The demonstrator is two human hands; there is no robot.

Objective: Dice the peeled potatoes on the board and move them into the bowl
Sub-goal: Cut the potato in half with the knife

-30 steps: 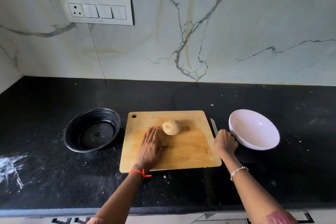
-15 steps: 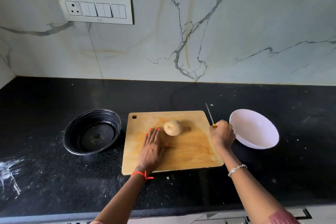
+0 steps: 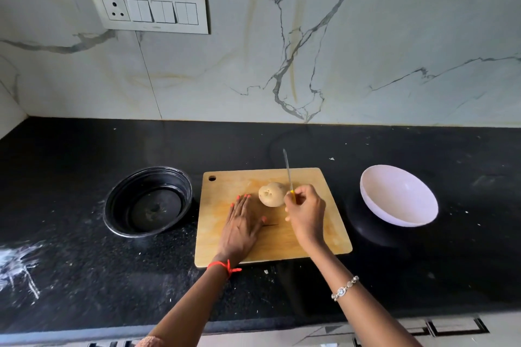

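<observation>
Beside board (image 3: 310, 236), wht bowl (image 3: 394, 205), blk tub (image 3: 121, 200)

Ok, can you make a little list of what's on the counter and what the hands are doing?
board: wooden, on the dark counter
potato: whole, uncut, on the board
left hand: flat on the board, beside the potato
right hand: grips the knife, blade pointing toward the wall
white bowl: right of the board, empty
black bowl: left of the board, no potato inside
</observation>
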